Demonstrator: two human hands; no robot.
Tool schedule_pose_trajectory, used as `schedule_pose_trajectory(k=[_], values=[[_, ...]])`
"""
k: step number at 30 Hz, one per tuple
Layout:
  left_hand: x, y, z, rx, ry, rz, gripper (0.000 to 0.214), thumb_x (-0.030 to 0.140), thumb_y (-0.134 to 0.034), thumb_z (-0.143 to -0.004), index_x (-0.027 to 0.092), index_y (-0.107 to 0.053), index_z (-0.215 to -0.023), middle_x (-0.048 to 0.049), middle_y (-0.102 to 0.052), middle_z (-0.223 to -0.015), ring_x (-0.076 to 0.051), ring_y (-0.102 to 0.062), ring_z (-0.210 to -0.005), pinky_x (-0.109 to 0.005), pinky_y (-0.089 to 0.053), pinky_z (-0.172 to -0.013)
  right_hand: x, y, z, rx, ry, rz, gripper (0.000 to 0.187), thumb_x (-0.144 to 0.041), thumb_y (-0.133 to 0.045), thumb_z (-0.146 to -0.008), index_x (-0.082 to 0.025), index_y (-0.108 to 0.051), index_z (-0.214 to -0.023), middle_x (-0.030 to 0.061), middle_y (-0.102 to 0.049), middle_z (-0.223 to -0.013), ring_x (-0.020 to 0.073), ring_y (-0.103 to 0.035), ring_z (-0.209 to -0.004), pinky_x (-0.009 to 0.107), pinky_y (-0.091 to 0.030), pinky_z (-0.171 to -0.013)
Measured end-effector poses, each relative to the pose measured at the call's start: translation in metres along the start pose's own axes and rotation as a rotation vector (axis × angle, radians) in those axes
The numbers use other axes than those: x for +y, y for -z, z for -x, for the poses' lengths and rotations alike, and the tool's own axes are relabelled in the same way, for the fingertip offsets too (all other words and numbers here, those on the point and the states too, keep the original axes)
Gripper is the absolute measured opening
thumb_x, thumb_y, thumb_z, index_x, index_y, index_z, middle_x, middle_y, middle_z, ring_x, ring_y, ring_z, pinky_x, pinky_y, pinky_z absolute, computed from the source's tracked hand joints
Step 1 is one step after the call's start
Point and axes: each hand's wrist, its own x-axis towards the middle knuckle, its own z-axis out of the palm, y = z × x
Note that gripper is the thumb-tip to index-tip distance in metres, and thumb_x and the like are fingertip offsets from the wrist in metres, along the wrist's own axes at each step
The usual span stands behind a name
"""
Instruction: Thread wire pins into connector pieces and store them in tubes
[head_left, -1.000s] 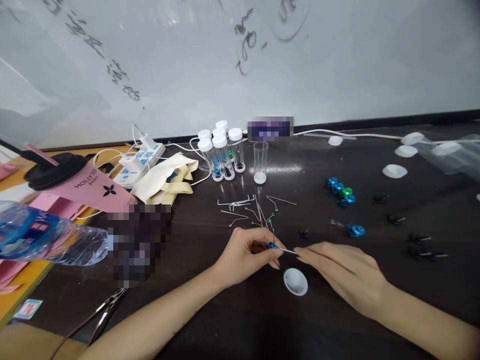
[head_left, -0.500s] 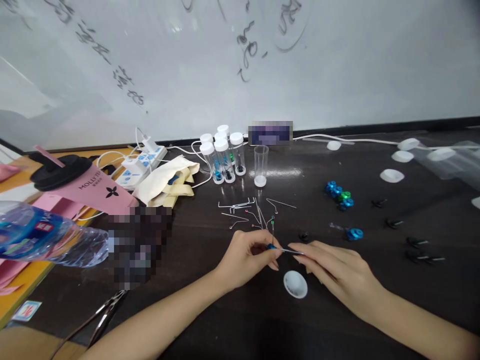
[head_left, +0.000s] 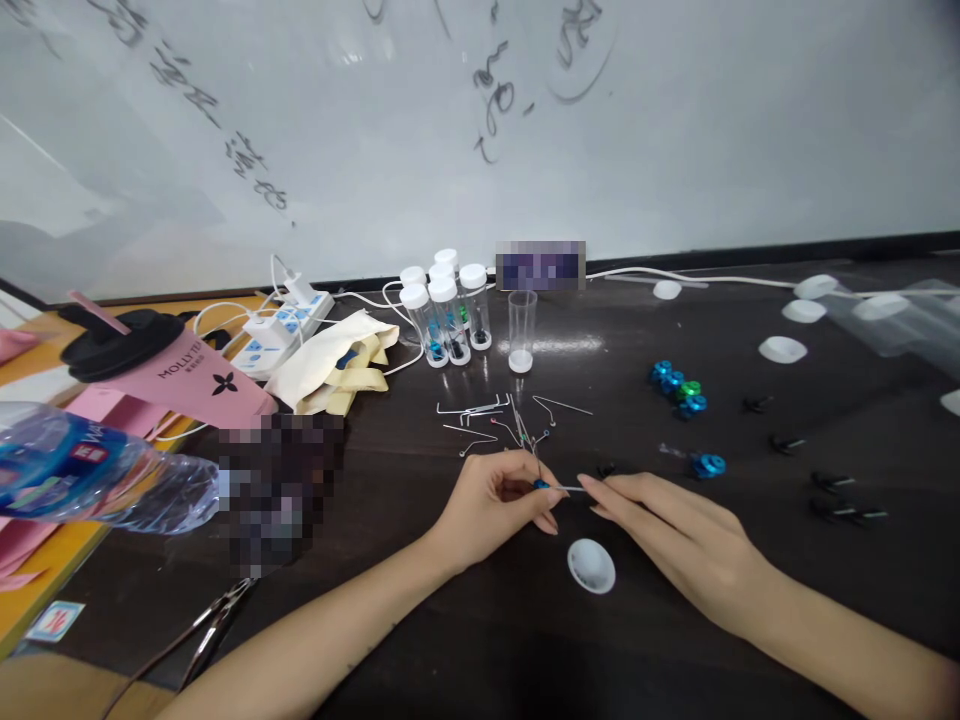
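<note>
My left hand (head_left: 501, 505) pinches the blue-beaded end of a thin metal pin (head_left: 561, 488) just above the dark table. My right hand (head_left: 675, 530) holds the pin's other end between its fingertips. A white cap (head_left: 591, 566) lies open side up right below the two hands. Several more loose pins (head_left: 501, 418) lie scattered just beyond my left hand. Blue and green beads (head_left: 679, 388) sit to the right, with one single blue bead (head_left: 708, 465) nearer my right hand.
Capped clear vials (head_left: 444, 315) and one open vial (head_left: 521, 330) stand at the back. A power strip (head_left: 281, 325), a cloth bag (head_left: 334, 362), a pink cup (head_left: 161, 372) and a water bottle (head_left: 90, 470) crowd the left. Pliers (head_left: 217, 622) lie front left; white caps (head_left: 784, 349) and small black parts (head_left: 844, 510) lie right.
Both hands have shifted slightly away from me with the pin; the grip looks the same.
</note>
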Motion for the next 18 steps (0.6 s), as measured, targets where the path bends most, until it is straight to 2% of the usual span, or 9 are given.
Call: schedule_pose_trajectory(k=[6, 13, 18], values=[[-0.002, -0.001, 0.001, 0.022, -0.029, -0.054, 0.021, 0.031, -0.072, -0.079, 0.012, -0.068, -0.087, -0.0030, -0.068, -0.067, -0.014, -0.068, -0.060, -0.026, -0.056, -0.064, 0.001, -0.002, 0.002, 0.017, -0.012, -0.027, 0.052, -0.002, -0.052, -0.092, -0.015, -0.045, -0.142, 0.0116, -0.066, -0.114, 0.0214, -0.066, -0.102, 0.033, -0.060, -0.083], [-0.003, -0.002, 0.002, 0.029, -0.041, -0.147, 0.021, 0.033, -0.070, -0.080, 0.013, -0.069, -0.087, -0.0036, -0.069, -0.071, -0.015, -0.068, -0.061, -0.027, -0.058, -0.065, -0.003, 0.002, -0.004, 0.052, -0.003, -0.006, 0.039, -0.006, -0.044, -0.095, -0.018, -0.058, -0.129, 0.0104, -0.070, -0.108, 0.0211, -0.068, -0.099, 0.034, -0.062, -0.080], [-0.005, -0.002, 0.004, 0.014, -0.090, -0.227, 0.020, 0.033, -0.066, -0.084, 0.014, -0.070, -0.088, -0.0061, -0.070, -0.081, -0.014, -0.067, -0.064, -0.028, -0.058, -0.066, -0.005, 0.003, -0.012, 0.015, 0.001, -0.046, 0.036, -0.004, -0.045, -0.093, -0.014, -0.058, -0.125, 0.0101, -0.070, -0.101, 0.0183, -0.069, -0.090, 0.030, -0.061, -0.076]])
